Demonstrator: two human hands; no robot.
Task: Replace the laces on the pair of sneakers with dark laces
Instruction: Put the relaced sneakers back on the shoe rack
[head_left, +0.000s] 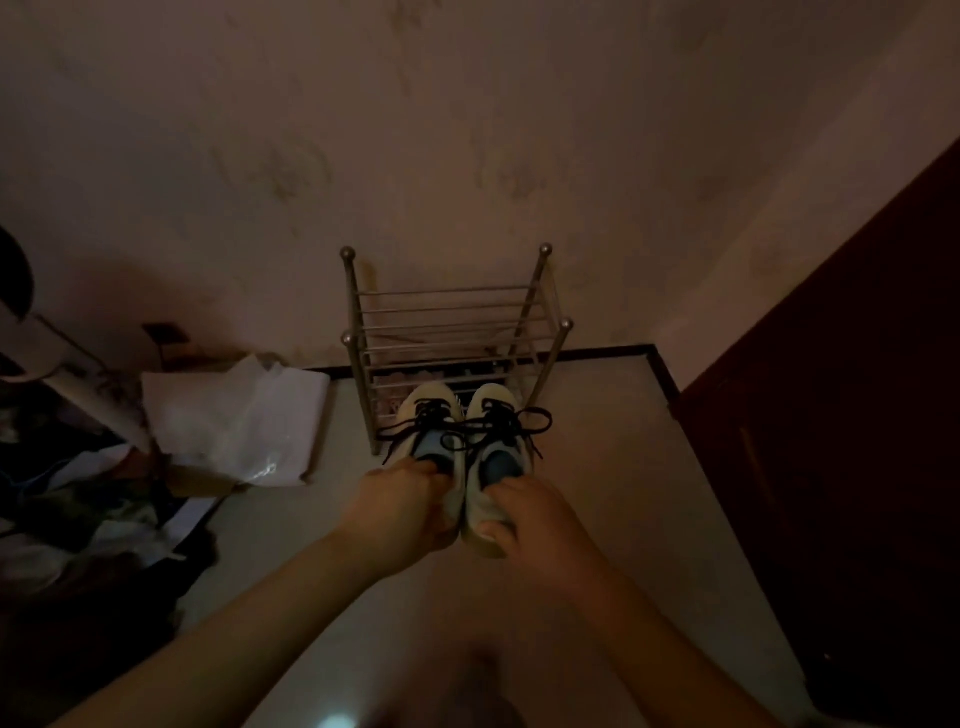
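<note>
Two pale sneakers with blue linings are held side by side in the air, toes pointing away from me. The left sneaker (430, 415) and the right sneaker (493, 410) both carry dark laces (511, 423) tied in loose bows. My left hand (402, 506) grips the heel of the left sneaker, fingers tucked into its opening. My right hand (524, 519) grips the heel of the right sneaker, thumb on the back. The shoes hover just in front of a metal shoe rack (452, 322).
The rack stands against a stained wall (467, 130) on a pale floor (597, 467). A box with white plastic wrap (234, 421) lies to the left, beside a dark pile of clutter (78, 493). A dark door (841, 441) fills the right side.
</note>
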